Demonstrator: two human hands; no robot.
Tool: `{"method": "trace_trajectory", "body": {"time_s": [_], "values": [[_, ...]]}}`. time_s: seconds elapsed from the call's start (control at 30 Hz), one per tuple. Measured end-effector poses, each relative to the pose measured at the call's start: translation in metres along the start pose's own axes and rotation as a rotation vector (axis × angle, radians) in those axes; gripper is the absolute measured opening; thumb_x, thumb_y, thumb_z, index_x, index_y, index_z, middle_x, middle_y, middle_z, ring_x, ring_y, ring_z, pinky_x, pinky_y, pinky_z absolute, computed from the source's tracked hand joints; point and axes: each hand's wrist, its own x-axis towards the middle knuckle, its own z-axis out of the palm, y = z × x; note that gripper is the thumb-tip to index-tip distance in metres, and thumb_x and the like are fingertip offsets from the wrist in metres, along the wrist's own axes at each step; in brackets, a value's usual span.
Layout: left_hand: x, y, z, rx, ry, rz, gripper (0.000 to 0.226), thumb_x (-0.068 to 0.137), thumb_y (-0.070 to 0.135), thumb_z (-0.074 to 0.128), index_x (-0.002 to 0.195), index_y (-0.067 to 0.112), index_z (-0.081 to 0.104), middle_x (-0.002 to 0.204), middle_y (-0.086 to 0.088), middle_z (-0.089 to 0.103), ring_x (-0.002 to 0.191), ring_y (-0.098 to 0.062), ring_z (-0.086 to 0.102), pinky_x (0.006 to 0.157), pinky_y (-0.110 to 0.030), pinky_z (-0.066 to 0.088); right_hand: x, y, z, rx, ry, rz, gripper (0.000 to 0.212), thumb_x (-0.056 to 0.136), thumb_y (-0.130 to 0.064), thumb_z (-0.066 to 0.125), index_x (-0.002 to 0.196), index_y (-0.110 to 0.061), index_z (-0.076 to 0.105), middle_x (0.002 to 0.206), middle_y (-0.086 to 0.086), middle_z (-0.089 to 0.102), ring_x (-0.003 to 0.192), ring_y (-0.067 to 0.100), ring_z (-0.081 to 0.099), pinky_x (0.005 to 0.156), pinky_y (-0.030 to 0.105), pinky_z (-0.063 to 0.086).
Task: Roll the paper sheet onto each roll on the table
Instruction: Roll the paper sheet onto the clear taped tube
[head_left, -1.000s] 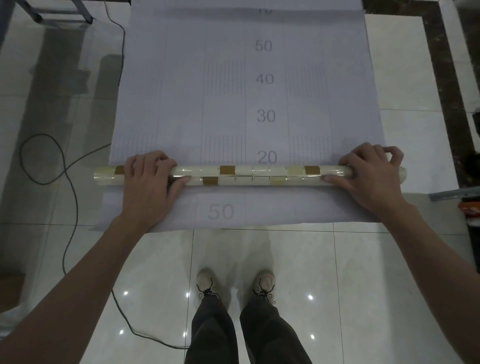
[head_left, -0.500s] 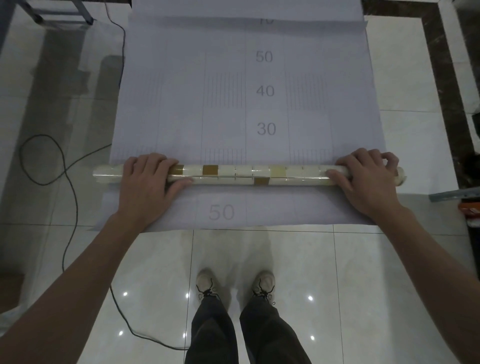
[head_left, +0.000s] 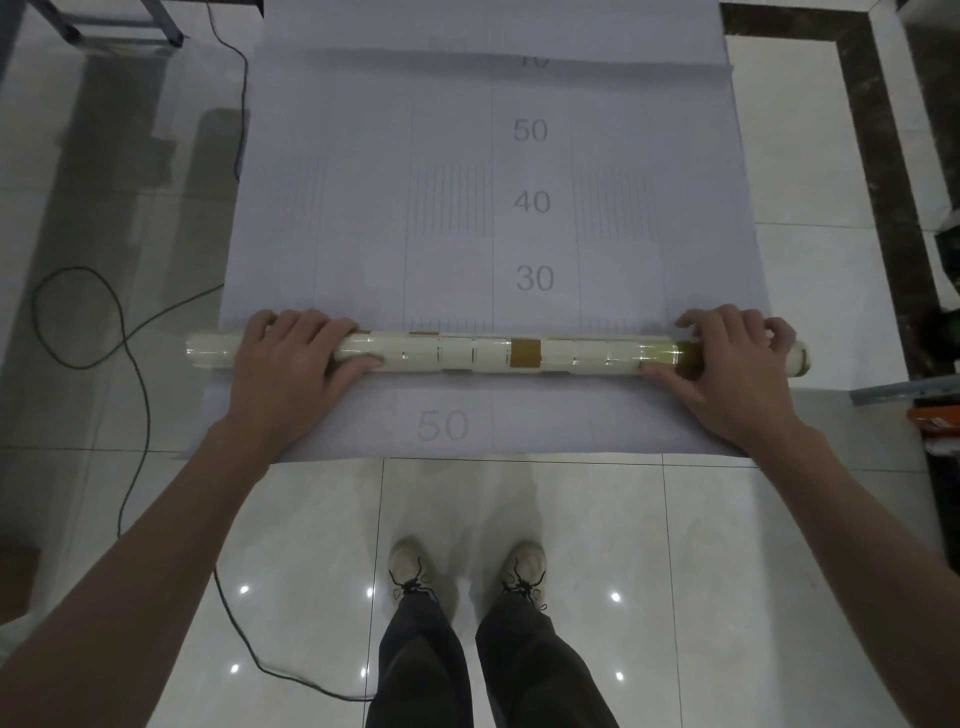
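Observation:
A long cream roll (head_left: 467, 356) with brown tape patches lies crosswise on a wide pale paper sheet (head_left: 452, 234) printed with the numbers 30, 40 and 50. My left hand (head_left: 291, 364) grips the roll near its left end, fingers over the top and thumb along the near side. My right hand (head_left: 727, 369) grips it near the right end the same way. A strip of paper marked 50 (head_left: 441, 426) lies flat between the roll and me.
A black cable (head_left: 124, 332) loops at the left, beside the paper. A metal frame (head_left: 119, 26) stands at the top left. A metal bar (head_left: 904, 389) and an orange object (head_left: 935, 421) sit at the right edge. My shoes (head_left: 467, 571) show below.
The roll has turned under my hands, so its brown patches have shifted. The printed 20 has gone under the roll, and 30, 40 and 50 have slid closer to it.

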Motion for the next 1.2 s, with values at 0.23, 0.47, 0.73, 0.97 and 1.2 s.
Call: {"method": "trace_trajectory", "body": {"time_s": [0.23,0.47,0.73,0.97,1.2], "values": [[-0.002,0.0,-0.002,-0.066,-0.01,0.004,0.061,0.101,0.063,0.049,0.11,0.004,0.064,0.107,-0.014,0.068,0.086,-0.036,0.064,0.084,-0.047,0.042,0.008,0.003,0.005,-0.051,0.015,-0.012,0.074,0.087,-0.08,0.039,0.103,-0.015,0.067,0.106,0.01,0.056,0.1,0.034,0.05,0.102,0.048,0.024],[-0.006,-0.004,0.004,-0.054,0.039,0.037,0.05,0.105,0.053,0.051,0.1,0.006,0.069,0.103,-0.014,0.068,0.08,-0.035,0.064,0.076,-0.046,0.041,-0.001,-0.003,0.0,-0.014,-0.037,0.023,0.071,0.085,-0.08,0.042,0.117,-0.019,0.063,0.114,0.007,0.057,0.105,0.033,0.05,0.102,0.049,0.026],[-0.005,-0.01,-0.001,-0.132,-0.023,0.052,0.057,0.098,0.058,0.055,0.11,0.003,0.065,0.109,-0.018,0.065,0.092,-0.037,0.062,0.081,-0.047,0.044,0.0,0.0,0.004,0.033,-0.003,0.014,0.078,0.087,-0.081,0.039,0.111,-0.014,0.069,0.115,0.014,0.052,0.104,0.035,0.048,0.102,0.05,0.026],[0.004,-0.011,0.0,-0.125,-0.077,0.082,0.058,0.104,0.058,0.044,0.101,0.005,0.068,0.092,-0.015,0.064,0.067,-0.035,0.06,0.07,-0.046,0.045,-0.009,-0.003,0.007,0.012,-0.012,0.047,0.075,0.093,-0.078,0.031,0.114,-0.015,0.068,0.116,0.013,0.054,0.104,0.034,0.047,0.101,0.049,0.027],[0.01,-0.011,0.003,-0.123,-0.03,0.083,0.049,0.104,0.051,0.053,0.101,0.005,0.069,0.097,-0.015,0.064,0.073,-0.036,0.061,0.074,-0.045,0.043,-0.004,-0.002,0.002,0.024,0.007,0.013,0.07,0.083,-0.078,0.047,0.114,-0.017,0.061,0.11,0.007,0.058,0.1,0.033,0.052,0.099,0.048,0.03]]}}
